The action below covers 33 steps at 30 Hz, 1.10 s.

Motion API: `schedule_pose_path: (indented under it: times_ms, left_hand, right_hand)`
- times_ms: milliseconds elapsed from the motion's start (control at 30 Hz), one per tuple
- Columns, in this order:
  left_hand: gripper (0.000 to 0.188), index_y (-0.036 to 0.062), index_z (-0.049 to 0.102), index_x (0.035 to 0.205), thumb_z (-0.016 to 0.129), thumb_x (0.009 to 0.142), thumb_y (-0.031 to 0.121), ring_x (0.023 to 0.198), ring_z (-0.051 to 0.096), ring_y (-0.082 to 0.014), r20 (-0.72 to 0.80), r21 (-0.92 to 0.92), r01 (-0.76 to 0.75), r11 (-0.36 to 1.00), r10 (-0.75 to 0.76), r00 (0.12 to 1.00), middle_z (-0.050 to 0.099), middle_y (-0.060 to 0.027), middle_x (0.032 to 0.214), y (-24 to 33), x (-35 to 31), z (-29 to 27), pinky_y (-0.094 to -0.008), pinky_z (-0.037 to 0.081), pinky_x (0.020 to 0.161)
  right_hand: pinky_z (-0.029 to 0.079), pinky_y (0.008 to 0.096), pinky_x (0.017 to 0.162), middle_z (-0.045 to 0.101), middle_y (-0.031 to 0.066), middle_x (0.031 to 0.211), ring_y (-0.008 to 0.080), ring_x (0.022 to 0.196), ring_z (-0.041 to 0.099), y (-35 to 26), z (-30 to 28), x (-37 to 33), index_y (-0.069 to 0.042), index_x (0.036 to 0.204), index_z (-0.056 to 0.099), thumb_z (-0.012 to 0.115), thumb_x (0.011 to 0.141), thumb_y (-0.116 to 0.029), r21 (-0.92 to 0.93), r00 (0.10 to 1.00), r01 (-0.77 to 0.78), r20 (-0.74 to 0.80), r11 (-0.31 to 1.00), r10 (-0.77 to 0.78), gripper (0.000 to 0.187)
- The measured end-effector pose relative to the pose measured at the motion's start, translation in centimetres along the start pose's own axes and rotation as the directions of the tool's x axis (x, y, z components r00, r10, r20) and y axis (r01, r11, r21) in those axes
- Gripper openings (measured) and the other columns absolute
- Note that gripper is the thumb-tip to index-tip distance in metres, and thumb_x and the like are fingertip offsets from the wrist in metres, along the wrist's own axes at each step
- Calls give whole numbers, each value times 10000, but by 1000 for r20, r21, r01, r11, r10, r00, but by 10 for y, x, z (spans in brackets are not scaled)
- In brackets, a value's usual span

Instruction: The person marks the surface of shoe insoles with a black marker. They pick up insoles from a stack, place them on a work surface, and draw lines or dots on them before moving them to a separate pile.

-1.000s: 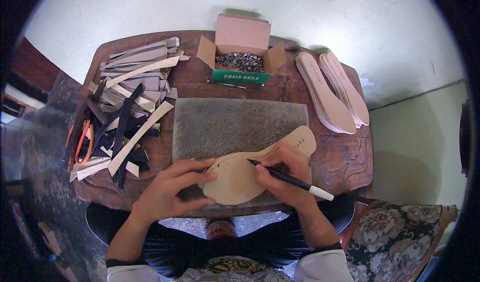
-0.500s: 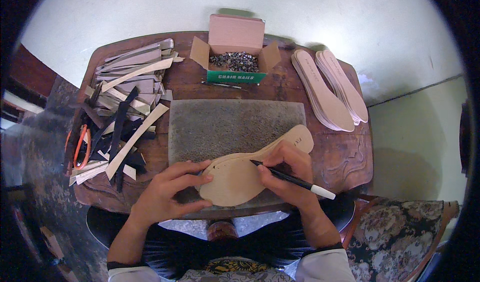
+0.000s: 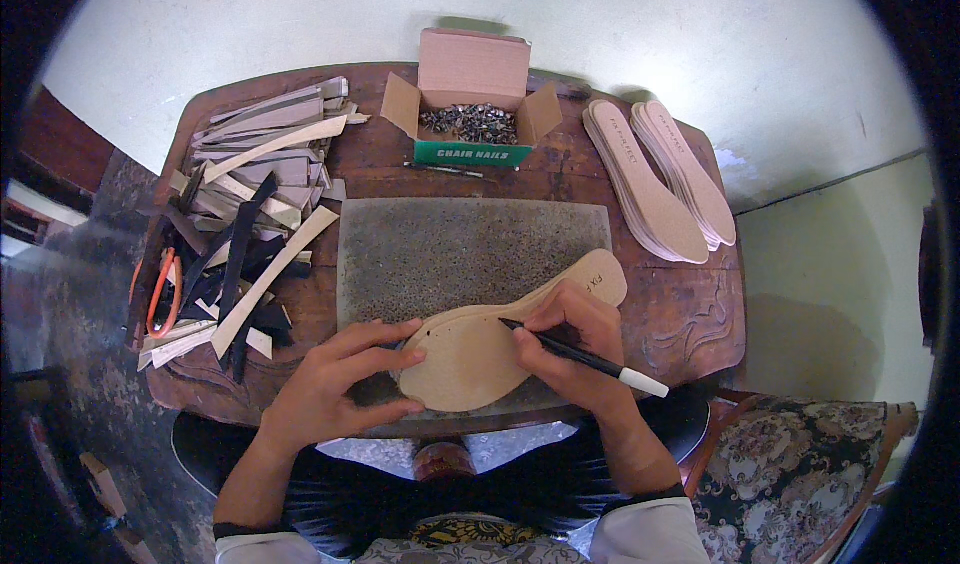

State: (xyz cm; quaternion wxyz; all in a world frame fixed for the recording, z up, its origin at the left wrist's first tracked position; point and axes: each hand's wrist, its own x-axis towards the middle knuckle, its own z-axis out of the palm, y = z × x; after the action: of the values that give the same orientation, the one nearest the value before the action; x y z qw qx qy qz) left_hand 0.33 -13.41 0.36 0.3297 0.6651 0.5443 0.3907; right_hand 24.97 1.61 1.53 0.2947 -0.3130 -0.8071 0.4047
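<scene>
A small stack of beige insoles (image 3: 465, 364) lies slantwise over the front of a dark, rough rectangular mat (image 3: 430, 249), its wide end to the left. My left hand (image 3: 330, 379) grips that wide end, with the thumb at the lower edge and the fingers at the upper edge. In my right hand (image 3: 575, 314) is a black marker pen (image 3: 582, 357) with a white back end. Its tip meets the top insole near the upper edge, around the middle. A small dark dot shows near the wide end. My right hand rests over the insoles' narrow part.
Long grey and cream strips (image 3: 270, 139) and black scraps (image 3: 235, 264) heap up at left beside orange-handled scissors (image 3: 165, 294). An open green box (image 3: 470, 154) of metal nails stands at the back. Two more insole stacks (image 3: 650, 199) lie at the right. A patterned chair (image 3: 800, 474) is at lower right.
Hardly anything differs. The pen and my right hand have shifted very slightly; my left hand and the insoles stay in place.
</scene>
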Motion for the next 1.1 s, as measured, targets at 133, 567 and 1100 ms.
schedule_pose_path:
  times_ms: [133, 567, 1100]
  left_hand:
    - [551, 94, 692, 1207, 891, 697, 154, 1180, 625, -324, 1, 4, -2, 1000, 2, 1000, 614, -165, 1326, -1, 1, 1, -403, 524, 981]
    - [550, 93, 693, 1206, 892, 700, 177, 1182, 624, -325, 7, 15, -5, 1000, 5, 1000, 614, -161, 1330, -2, -1, 1, -404, 522, 978]
    - [575, 79, 686, 1202, 902, 682, 196, 1190, 621, -330, -15, 43, -26, 999, 27, 1000, 615, -161, 1331, -1, -1, 3, -406, 515, 996]
  right_hand:
    - [474, 281, 575, 632, 79, 730, 164, 641, 618, 2, 1, 0, -14, 747, 612, 777, 702, -11, -6, 1000, 21, -12, 1000, -21, 171]
    - [470, 284, 566, 637, 84, 732, 171, 636, 618, 0, 0, 1, -13, 751, 623, 779, 698, -14, -12, 999, 32, -5, 999, -32, 165]
    - [466, 272, 611, 622, 67, 753, 145, 670, 593, 0, 0, -3, -24, 770, 582, 761, 733, 5, 74, 998, -51, -34, 996, 54, 185]
